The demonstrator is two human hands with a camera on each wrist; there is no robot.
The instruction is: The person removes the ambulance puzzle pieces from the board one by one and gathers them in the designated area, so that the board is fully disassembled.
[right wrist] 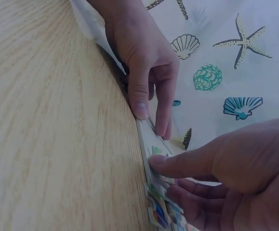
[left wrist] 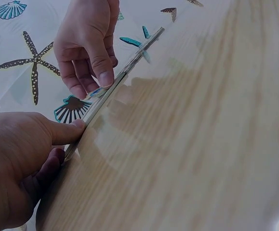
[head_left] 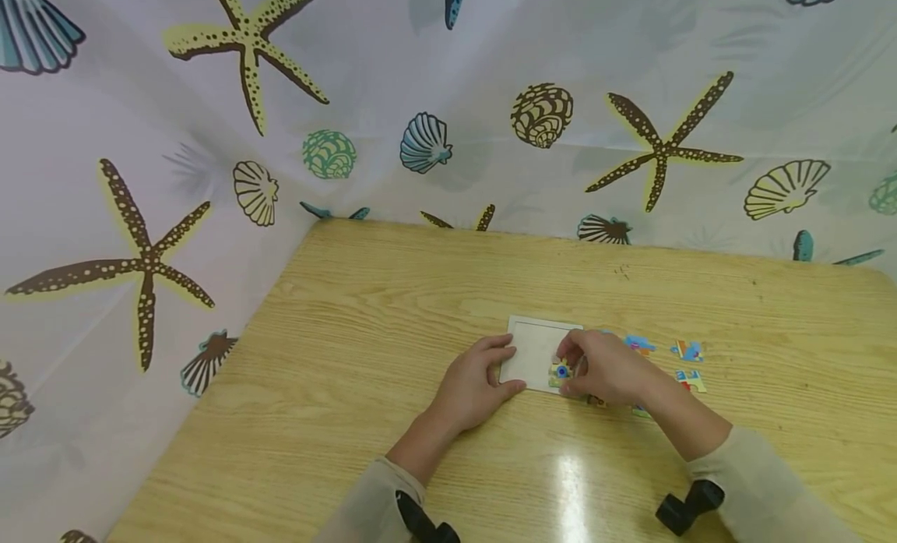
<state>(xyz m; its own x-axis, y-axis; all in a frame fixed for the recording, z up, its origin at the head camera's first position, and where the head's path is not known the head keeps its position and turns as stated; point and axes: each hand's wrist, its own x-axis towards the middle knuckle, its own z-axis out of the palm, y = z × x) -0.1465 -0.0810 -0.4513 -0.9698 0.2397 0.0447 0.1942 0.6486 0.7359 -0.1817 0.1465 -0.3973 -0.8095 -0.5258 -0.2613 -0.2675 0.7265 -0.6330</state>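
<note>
A white square puzzle board point(head_left: 530, 352) with a thin border line lies flat on the table. My left hand point(head_left: 473, 383) grips its left side, the thumb at the near edge and the fingers along the left edge. At the board's near right corner, my right hand point(head_left: 608, 368) holds a yellow jigsaw puzzle piece point(head_left: 560, 372) with a blue round print between thumb and fingers, low over the surface. From the left wrist view, the left thumb point(left wrist: 74, 129) lies along the board's side, and the piece point(left wrist: 97, 93) shows under the right fingertips.
Several loose, colourful puzzle pieces point(head_left: 689, 350) lie right of the board, some partly hidden under the right hand and forearm. The wooden table point(head_left: 364, 309) meets a white cloth point(head_left: 476, 83) printed with shells and starfish behind and at left.
</note>
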